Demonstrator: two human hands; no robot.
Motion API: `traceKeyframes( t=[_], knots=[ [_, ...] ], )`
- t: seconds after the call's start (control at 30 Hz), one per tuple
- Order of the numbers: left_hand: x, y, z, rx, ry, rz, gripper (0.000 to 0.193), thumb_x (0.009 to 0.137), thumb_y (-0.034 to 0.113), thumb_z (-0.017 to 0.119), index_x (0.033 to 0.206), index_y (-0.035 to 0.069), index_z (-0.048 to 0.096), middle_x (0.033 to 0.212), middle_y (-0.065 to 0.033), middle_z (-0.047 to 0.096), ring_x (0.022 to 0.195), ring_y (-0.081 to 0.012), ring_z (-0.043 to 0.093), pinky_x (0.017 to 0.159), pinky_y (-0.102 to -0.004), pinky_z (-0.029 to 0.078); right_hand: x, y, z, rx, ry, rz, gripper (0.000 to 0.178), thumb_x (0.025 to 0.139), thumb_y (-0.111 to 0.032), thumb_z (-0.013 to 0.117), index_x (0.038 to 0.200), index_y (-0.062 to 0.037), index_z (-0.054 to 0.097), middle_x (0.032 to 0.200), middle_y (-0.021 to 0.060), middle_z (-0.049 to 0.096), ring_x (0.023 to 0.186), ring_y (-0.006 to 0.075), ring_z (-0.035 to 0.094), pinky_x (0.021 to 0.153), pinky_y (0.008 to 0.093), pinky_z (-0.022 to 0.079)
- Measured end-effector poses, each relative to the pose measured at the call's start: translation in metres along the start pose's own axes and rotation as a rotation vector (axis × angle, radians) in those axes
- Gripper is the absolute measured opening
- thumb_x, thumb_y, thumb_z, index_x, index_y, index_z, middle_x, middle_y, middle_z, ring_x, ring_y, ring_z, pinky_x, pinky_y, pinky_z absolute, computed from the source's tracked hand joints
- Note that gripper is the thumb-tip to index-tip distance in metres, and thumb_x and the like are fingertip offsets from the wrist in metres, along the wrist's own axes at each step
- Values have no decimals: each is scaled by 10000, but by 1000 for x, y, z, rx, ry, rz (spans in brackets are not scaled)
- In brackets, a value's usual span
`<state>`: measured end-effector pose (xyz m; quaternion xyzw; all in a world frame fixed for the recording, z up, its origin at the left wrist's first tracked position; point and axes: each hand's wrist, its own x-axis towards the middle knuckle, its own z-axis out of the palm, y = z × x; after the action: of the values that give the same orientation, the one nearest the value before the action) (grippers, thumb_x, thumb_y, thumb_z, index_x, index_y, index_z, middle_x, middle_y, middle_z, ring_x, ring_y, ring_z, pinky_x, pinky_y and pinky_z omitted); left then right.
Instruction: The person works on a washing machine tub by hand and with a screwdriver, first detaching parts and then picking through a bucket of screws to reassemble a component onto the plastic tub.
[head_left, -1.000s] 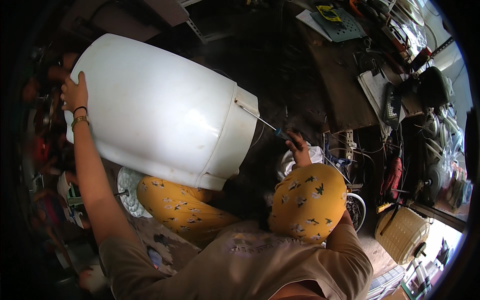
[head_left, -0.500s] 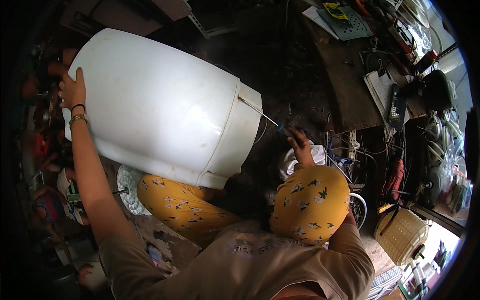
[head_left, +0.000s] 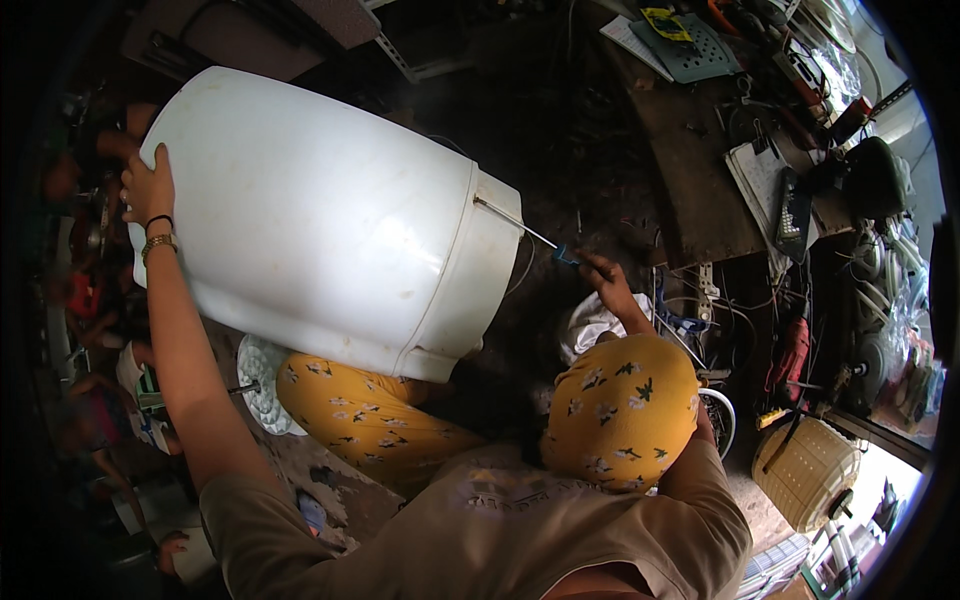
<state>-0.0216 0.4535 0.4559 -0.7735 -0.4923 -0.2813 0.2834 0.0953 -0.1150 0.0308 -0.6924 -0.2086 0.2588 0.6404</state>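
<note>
A large white plastic casing (head_left: 310,220), like an appliance body, lies tilted on its side over my left leg. At its left end my left hand (head_left: 149,190) is gripping the edge, with some fingers out of sight behind it. My right hand (head_left: 606,280) is closed around the blue handle of a long screwdriver (head_left: 530,233). The screwdriver's shaft reaches to a spot near the seam of the casing's narrower right end; its tip meets the casing there. A thin wire (head_left: 526,262) curves out beside that end.
A dark wooden workbench (head_left: 690,190) at the upper right carries papers, a clipboard and tools. White cloth (head_left: 592,325) lies beyond my right knee. A cream slotted basket-like drum (head_left: 808,472) is at the lower right. Other people are at the left rim.
The casing has shifted very slightly downward in view. My right hand has turned a little and moved slightly right on the screwdriver's handle, while my left hand keeps its hold.
</note>
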Motion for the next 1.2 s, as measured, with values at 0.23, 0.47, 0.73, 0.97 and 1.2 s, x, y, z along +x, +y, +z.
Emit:
traceKeyframes(
  t=[0.23, 0.47, 0.73, 0.97, 1.2],
  knots=[
    [6, -4, 5, -9, 5, 4, 678, 788, 613, 401, 1332, 210, 365, 1356, -110, 371, 1249, -352, 326, 952, -619, 195, 14, 10, -4, 100, -9, -134, 404, 752, -33, 585, 1155, -37, 567, 1091, 106, 582, 1006, 182, 538, 888, 276, 392],
    [-1, -1, -3, -12, 30, 8, 663, 791, 592, 425, 1308, 177, 397, 1318, -108, 409, 1221, -343, 356, 940, -599, 229, 29, 21, -36, 778, -251, 305, 544, 738, -14, 607, 1252, -91, 446, 935, 58, 576, 762, 192, 578, 630, 282, 463],
    [-2, 5, -5, -38, 27, 17, 665, 789, 592, 434, 1306, 175, 405, 1316, -110, 411, 1215, -351, 359, 935, -600, 230, 23, 68, -31, 1096, -147, 312, 391, 854, -259, 576, 1189, -114, 437, 942, 70, 553, 561, 157, 520, 426, 241, 366],
    [-2, -11, -10, -13, 48, 15, 669, 789, 593, 435, 1310, 175, 399, 1319, -109, 408, 1218, -358, 354, 938, -606, 225, 30, 38, 1, 931, -35, 475, 398, 903, -259, 486, 1263, -129, 381, 1019, 113, 560, 525, 167, 512, 420, 237, 402],
    [-3, 5, -5, -53, 26, 27, 671, 787, 594, 438, 1312, 177, 396, 1320, -110, 406, 1223, -356, 348, 939, -606, 225, 20, 58, -23, 839, -216, 413, 473, 929, -311, 423, 1342, -125, 285, 1054, 150, 529, 677, 253, 588, 566, 282, 516]
  ],
)
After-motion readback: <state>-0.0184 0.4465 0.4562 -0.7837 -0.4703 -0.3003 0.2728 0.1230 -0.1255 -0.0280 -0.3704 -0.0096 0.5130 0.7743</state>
